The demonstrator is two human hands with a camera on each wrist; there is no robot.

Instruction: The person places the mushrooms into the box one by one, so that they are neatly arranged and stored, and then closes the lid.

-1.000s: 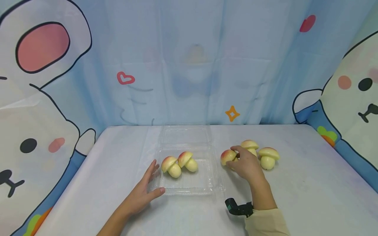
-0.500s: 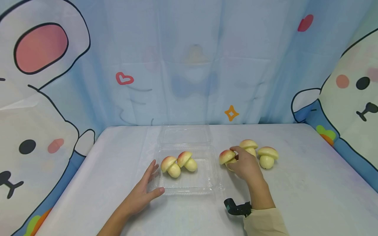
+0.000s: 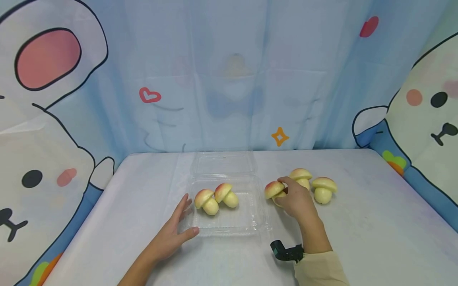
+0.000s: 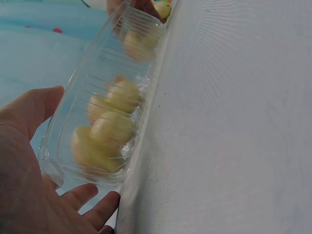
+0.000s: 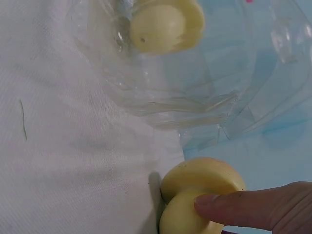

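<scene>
In the head view my right hand (image 3: 296, 199) pinches a yellow mushroom-shaped piece (image 3: 274, 190) with a reddish cap, just right of a clear plastic clamshell box (image 3: 247, 220). The right wrist view shows the thumb pressed on the stem of that held mushroom (image 5: 183, 214); the other fingers are mostly hidden. Two similar mushrooms (image 3: 205, 201) (image 3: 227, 195) lie tilted side by side in the box's left half. My left hand (image 3: 171, 235) stands at the box's left front corner, thumb and fingers spread around it. Whether it touches the box wall (image 4: 61, 151) is unclear.
Two more mushrooms stand on the white table (image 3: 358, 238): one mushroom (image 3: 301, 174) partly behind my right hand, another mushroom (image 3: 324, 190) to its right. The box's clear lid (image 3: 224, 163) lies folded back toward the blue printed curtain (image 3: 229, 119). A black wrist mount (image 3: 288, 252) sits on my right wrist.
The right hand has shifted very slightly left with the mushroom, whose stem now shows more. The left hand and the mushrooms in the box stay put.
</scene>
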